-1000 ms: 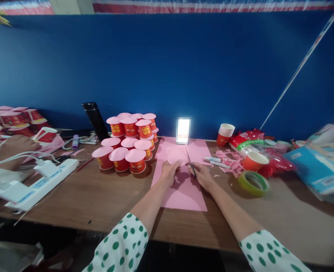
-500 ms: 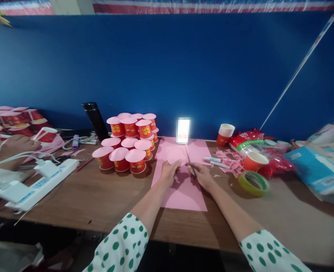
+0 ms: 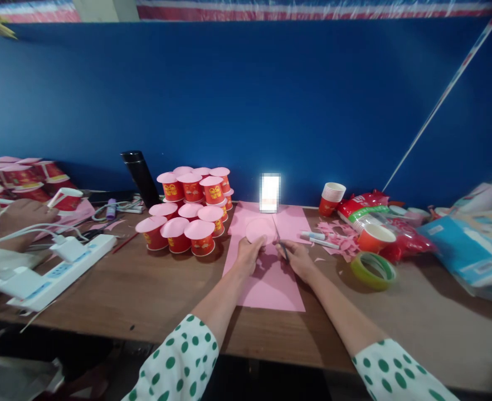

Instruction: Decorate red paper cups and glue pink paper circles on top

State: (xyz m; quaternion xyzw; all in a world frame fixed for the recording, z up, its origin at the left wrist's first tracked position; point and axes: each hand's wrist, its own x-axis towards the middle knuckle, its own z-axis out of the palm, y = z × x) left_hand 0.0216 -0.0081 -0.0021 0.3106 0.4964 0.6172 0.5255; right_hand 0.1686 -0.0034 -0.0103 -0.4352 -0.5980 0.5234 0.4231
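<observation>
Between the thumb and fingers of my left hand (image 3: 249, 255) is a round pink paper disc (image 3: 259, 229), held near its lower edge. My right hand (image 3: 296, 259) is closed around a slim pair of scissors (image 3: 285, 249), dark at the handle, with the thin blades pointing away along the disc's right edge. Under both hands lies a large pink sheet of paper (image 3: 266, 292), flat on the table. My fingers partly hide the handles and the disc's lower rim.
Stacked red paper cups (image 3: 189, 234) with pink disc tops stand to the left, near a black flask (image 3: 140, 177) and a white power strip (image 3: 64, 273). Markers, pink scraps (image 3: 341, 236), a tape roll (image 3: 373, 271) and cups lie right. At far left a co-worker's hand (image 3: 24, 217) holds a cup.
My hands, the disc and the scissors look almost unchanged. At far left, the co-worker's hand and the red cup have shifted very slightly.
</observation>
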